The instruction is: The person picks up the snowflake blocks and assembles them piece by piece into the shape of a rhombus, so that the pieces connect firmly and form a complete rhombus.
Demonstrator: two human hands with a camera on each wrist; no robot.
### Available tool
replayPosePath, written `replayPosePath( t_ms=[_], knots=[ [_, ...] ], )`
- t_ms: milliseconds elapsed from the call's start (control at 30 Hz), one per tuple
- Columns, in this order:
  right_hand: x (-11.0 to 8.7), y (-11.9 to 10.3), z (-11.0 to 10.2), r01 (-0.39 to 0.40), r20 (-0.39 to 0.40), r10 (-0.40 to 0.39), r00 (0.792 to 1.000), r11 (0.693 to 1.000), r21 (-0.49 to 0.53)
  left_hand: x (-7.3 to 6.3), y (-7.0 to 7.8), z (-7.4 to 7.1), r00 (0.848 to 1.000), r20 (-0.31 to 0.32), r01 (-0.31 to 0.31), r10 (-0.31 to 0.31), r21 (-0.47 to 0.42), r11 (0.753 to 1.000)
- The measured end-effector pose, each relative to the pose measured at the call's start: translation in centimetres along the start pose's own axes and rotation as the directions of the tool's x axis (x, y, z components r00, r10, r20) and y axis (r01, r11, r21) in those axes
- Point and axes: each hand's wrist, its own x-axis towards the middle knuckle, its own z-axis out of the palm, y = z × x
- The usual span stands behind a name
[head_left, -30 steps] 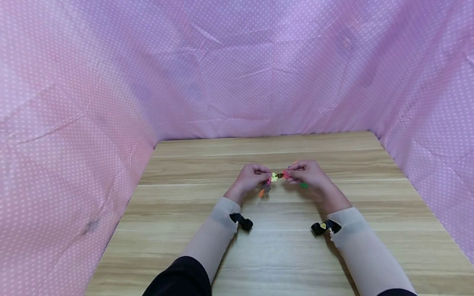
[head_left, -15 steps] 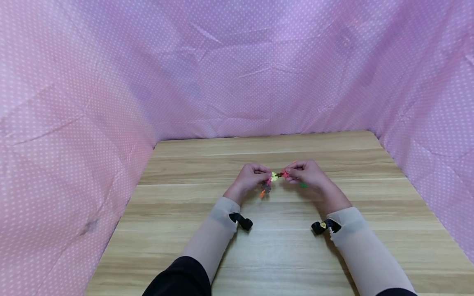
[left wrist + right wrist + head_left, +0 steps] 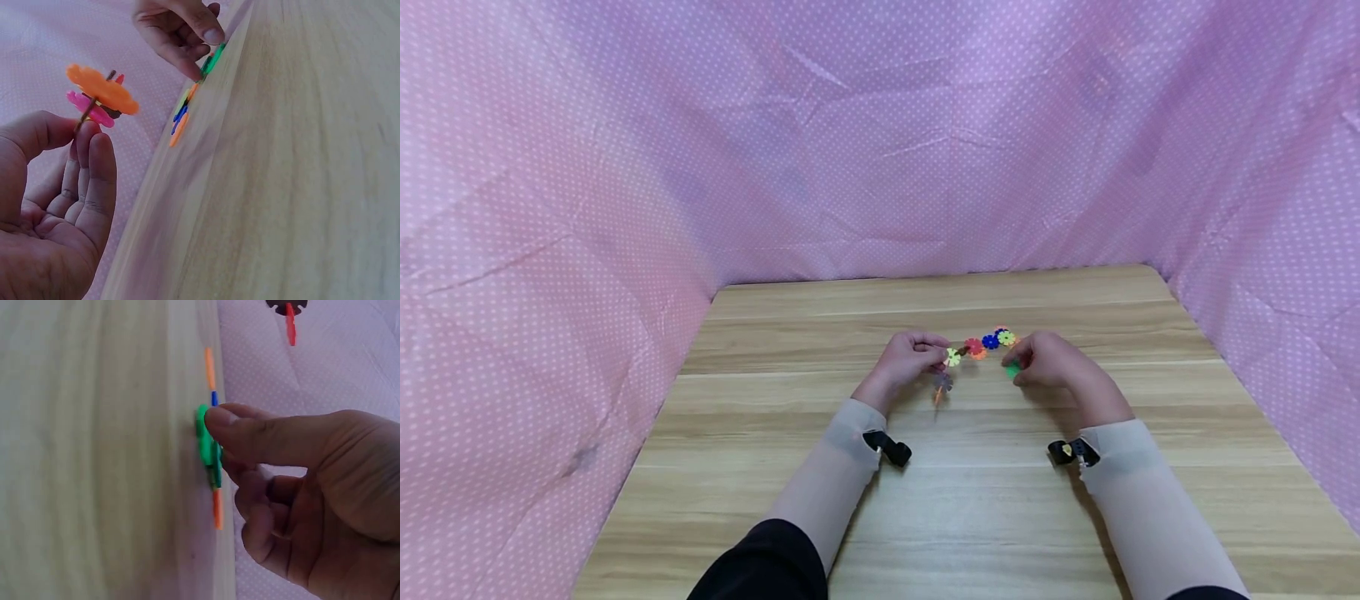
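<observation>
My left hand (image 3: 910, 360) pinches a small chain of interlocking snowflake discs above the table. In the head view its yellow disc (image 3: 952, 357) and red disc (image 3: 973, 345) point right, while a grey disc (image 3: 943, 382) hangs toward me. The left wrist view shows the chain's orange disc (image 3: 103, 89) and pink disc (image 3: 90, 111) past the fingertips. My right hand (image 3: 1056, 367) is low at the table, thumb and forefinger at the edges of a green disc (image 3: 204, 434). A darker green disc (image 3: 217, 465) shows right beside it.
Loose discs lie beyond the right fingertips: a blue disc (image 3: 990, 342), a yellow-green disc (image 3: 1006, 337) and several orange ones. The wooden table (image 3: 955, 517) ends at the back against a pink dotted curtain (image 3: 880, 167).
My right hand has let go of the chain's red disc and shifted right and toward me to the green disc, uncovering the loose discs. My left hand keeps its place; the chain's hanging end has turned slightly.
</observation>
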Motion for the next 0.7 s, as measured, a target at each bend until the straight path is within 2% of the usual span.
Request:
replayPosePath(
  t_ms=[167,300,500,700],
  knots=[
    [0.12,0.17,0.15,-0.002,-0.002,0.002,1.0,0.998,-0.064,0.02,-0.01,-0.05,1.0,0.011,-0.014,0.014,0.029,0.999],
    [0.14,0.22,0.38,-0.006,-0.02,0.004,1.0,0.997,-0.079,0.07,-0.03,-0.05,1.0,0.015,-0.012,0.011,0.025,1.0],
    [0.32,0.19,0.43,0.011,-0.087,-0.01,0.996,1.0,0.01,0.1,-0.02,-0.08,1.0,0.026,-0.006,0.005,0.016,1.0],
    [0.74,0.01,0.36,0.051,-0.209,-0.029,0.977,0.994,0.101,0.06,0.03,-0.08,1.0,0.02,-0.003,0.003,0.02,1.0]
  ],
)
